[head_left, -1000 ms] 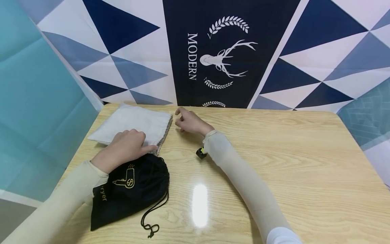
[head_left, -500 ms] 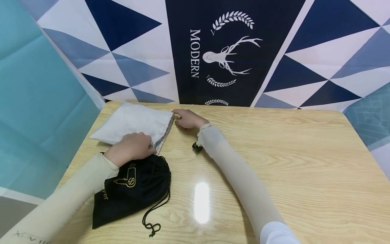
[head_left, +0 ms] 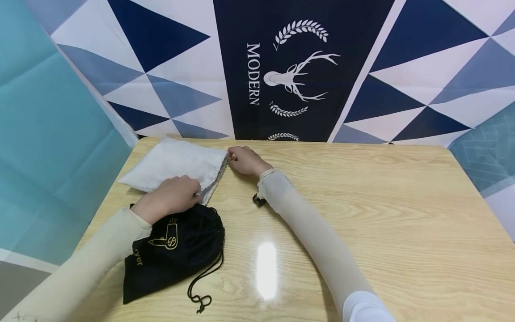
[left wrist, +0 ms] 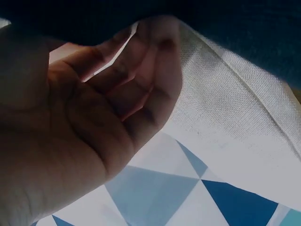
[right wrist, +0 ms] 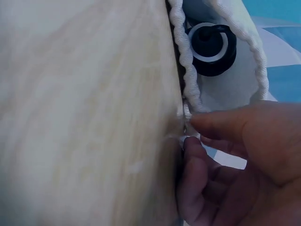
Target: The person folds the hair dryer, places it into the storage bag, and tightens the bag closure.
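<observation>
A whitish cloth bag (head_left: pixel 181 162) lies at the table's back left, its mouth facing right. My left hand (head_left: pixel 173 197) holds the near corner of that mouth with curled fingers; in the left wrist view a dark shape hides the fingertips. At the far corner, my right hand (head_left: pixel 246 161) pinches the bag's edge between thumb and fingers. In the right wrist view the gathered mouth gapes, and a black round object with a white ring (right wrist: pixel 210 48) shows inside. Below my left wrist lies a black drawstring pouch (head_left: pixel 181 255) with a yellow hair-dryer print.
The pale wood-grain table (head_left: pixel 382 214) extends to the right of both hands. The pouch's black cord (head_left: pixel 197 297) trails on its front part. Behind stands a patterned cloth backdrop (head_left: pixel 297 76), and a teal panel (head_left: pixel 52 147) rises on the left.
My right hand has come left and taken hold of the bag's far corner. My left hand has moved slightly right and its thumb has folded in on the near corner.
</observation>
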A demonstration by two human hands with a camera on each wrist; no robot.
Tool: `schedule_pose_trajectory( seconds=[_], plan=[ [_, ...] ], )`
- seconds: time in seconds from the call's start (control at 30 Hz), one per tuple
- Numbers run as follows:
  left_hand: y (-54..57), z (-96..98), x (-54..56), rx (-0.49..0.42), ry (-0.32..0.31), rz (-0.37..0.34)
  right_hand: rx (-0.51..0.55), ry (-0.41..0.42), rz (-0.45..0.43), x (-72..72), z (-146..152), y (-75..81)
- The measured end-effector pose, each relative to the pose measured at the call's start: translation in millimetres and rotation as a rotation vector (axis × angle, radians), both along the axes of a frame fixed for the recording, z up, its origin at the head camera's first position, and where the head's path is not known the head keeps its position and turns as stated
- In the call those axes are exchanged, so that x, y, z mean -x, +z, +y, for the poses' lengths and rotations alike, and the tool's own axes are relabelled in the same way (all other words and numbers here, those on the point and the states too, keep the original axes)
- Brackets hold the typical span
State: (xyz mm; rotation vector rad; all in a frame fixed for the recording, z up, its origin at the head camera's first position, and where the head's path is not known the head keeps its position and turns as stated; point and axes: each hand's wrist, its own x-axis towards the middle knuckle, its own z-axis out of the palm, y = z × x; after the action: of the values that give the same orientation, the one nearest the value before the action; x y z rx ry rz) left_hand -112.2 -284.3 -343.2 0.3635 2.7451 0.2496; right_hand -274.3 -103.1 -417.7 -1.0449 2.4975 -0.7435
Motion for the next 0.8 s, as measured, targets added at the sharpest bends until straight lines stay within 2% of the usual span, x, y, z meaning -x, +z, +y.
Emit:
schedule_pose_trajectory(
  seconds=[0.2,0.4,0.47,0.63,0.8],
  plan=[
    [-0.2,-10.9,-8.6,-0.038,-0.009,0.105,0.049,-0.023,-0.009,-0.7,0.8,0.2],
    [5.3,-22.0,-18.5,-0.138,-0.001,0.272,0.073,0.077,-0.012,2.9,-1.4,4.7],
    [6.4,-24.6,-20.3,-0.169,0.011,0.313,0.064,0.106,-0.046,2.5,-3.1,4.4],
    [8.4,-29.5,-24.5,-0.218,0.04,0.356,0.064,0.118,-0.22,-4.2,-7.0,3.7],
    [9.3,-34.3,-29.4,-0.25,0.051,0.391,0.147,0.052,-0.239,-6.0,-7.4,5.0]
  ],
)
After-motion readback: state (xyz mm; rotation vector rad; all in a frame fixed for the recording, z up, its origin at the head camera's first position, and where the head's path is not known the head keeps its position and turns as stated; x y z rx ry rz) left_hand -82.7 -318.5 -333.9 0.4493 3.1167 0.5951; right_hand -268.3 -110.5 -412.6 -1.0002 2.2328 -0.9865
